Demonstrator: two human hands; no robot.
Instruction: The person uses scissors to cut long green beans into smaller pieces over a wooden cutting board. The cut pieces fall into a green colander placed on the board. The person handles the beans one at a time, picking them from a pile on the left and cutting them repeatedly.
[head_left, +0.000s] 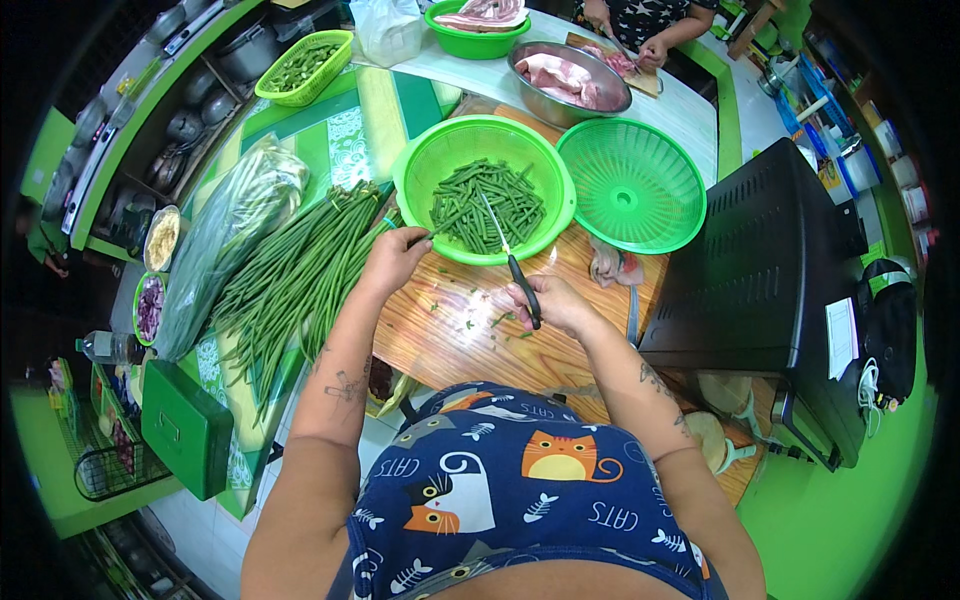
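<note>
My right hand (556, 301) grips the black handles of kitchen scissors (519, 279), whose blades reach over the rim into a light green plastic colander (556, 166). A pile of short cut green string beans (491, 214) lies inside it. At the colander's near left rim, my left hand (396, 259) pinches string beans, their ends pointing in over the pile. Just left of that hand is a large bundle of long uncut string beans (304, 259), with a blue tie around part of it.
An empty green basket (626, 161) touches the colander's right side. Behind are a steel bowl of meat (574, 112), a green basin (472, 49), and a yellow-green basket (289, 97). A black oven-like appliance (739, 255) stands right. A co-worker's hands (651, 56) cut meat across the table.
</note>
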